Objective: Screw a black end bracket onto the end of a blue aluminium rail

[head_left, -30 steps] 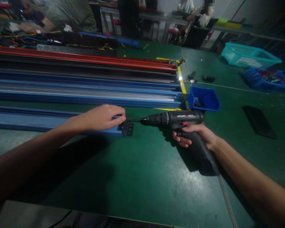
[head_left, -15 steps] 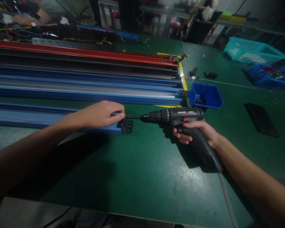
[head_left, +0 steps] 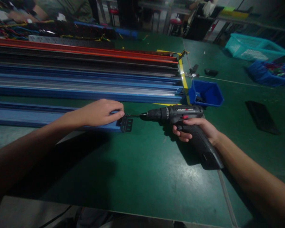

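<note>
A long blue metal rail (head_left: pixel 26 115) lies on the green table, its right end capped by a small black bracket (head_left: pixel 126 124). My left hand (head_left: pixel 99 111) rests on that end with fingers curled over the rail's top edge, pressing it down beside the bracket. My right hand (head_left: pixel 196 128) grips the handle of a black cordless drill (head_left: pixel 180 114) lying sideways. The drill's bit points left and touches the bracket.
A stack of blue, grey and orange rails (head_left: pixel 85 76) fills the table behind. A small blue parts bin (head_left: pixel 205 94) sits just past the drill. A black flat pad (head_left: pixel 261 117) lies at right; teal (head_left: pixel 254 50) and blue (head_left: pixel 268 74) baskets stand far right. Another person sits at back left.
The view has shifted slightly. Both hands and the drill stay in place, with the bit still against the bracket.
</note>
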The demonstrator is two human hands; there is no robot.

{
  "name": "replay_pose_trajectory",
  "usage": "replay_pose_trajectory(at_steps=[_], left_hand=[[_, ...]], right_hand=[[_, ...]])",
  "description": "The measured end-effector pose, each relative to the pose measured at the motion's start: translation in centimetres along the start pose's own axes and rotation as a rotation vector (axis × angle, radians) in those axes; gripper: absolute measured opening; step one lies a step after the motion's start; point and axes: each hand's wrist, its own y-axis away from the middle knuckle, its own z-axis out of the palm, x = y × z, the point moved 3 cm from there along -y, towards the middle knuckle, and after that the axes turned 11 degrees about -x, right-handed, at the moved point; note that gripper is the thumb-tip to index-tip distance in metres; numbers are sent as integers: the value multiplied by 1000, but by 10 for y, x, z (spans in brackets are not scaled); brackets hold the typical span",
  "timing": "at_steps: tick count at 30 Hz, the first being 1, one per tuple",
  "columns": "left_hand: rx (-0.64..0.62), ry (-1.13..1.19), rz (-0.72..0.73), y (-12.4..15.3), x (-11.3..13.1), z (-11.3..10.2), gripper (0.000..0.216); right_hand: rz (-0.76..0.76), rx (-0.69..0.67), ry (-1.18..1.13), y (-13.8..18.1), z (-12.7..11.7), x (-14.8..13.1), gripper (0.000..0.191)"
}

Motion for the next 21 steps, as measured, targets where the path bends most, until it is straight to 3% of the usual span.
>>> replay_pose_trajectory(at_steps=[21], left_hand=[[-24,-29,-16,0,-1,0,46]], right_hand=[[10,51,13,1,0,-1,22]])
